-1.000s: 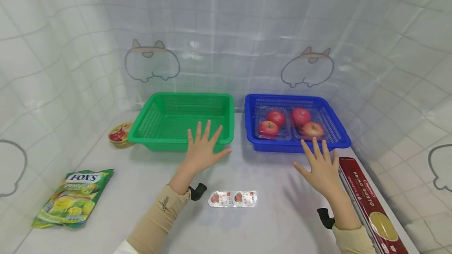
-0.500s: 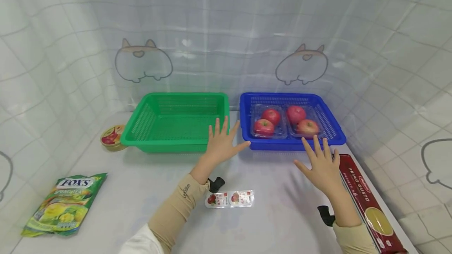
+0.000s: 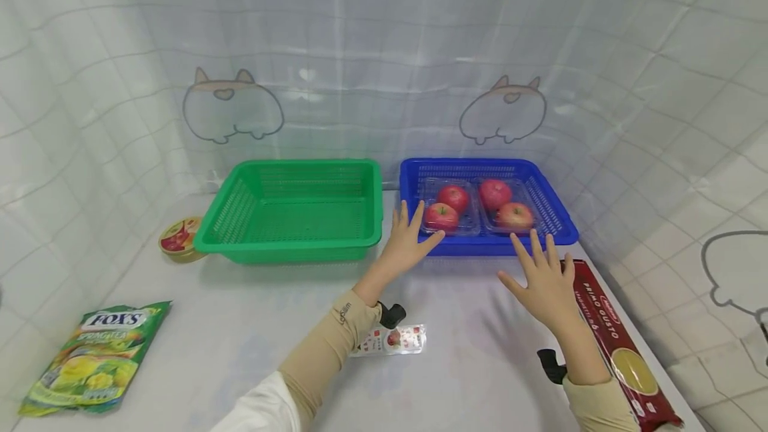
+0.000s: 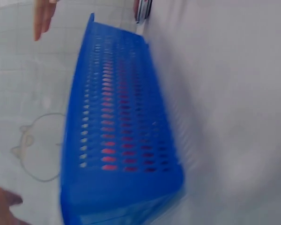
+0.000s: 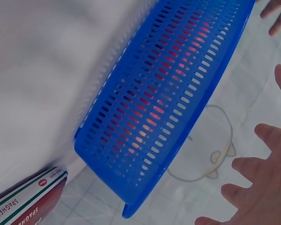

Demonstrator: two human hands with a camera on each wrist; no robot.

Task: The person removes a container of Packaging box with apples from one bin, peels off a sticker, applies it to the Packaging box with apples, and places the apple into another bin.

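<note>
Fingers spread, my left hand (image 3: 401, 249) hovers at the front left corner of the blue basket (image 3: 492, 245) and holds nothing. My right hand (image 3: 545, 289) is spread too, in front of that basket's right part, with nothing in it. Inside the basket sit two clear plastic boxes, each showing red apples (image 3: 442, 217). In the right wrist view the basket's slotted side (image 5: 145, 103) lets red show through, and my right fingers (image 5: 248, 164) are apart from it. The left wrist view, blurred, has the basket (image 4: 117, 108) filling its middle.
A green basket (image 3: 288, 245) stands left of the blue one, a round tin (image 3: 182, 237) beside it. A FOX'S candy bag (image 3: 99, 355) lies at left, a red spaghetti box (image 3: 624, 345) at right. A foil strip (image 3: 403, 339) is partly behind my left forearm.
My left hand has moved right, from the green basket's front to the blue basket's left corner. My right hand has stayed nearly still. The head view has shifted slightly to the right.
</note>
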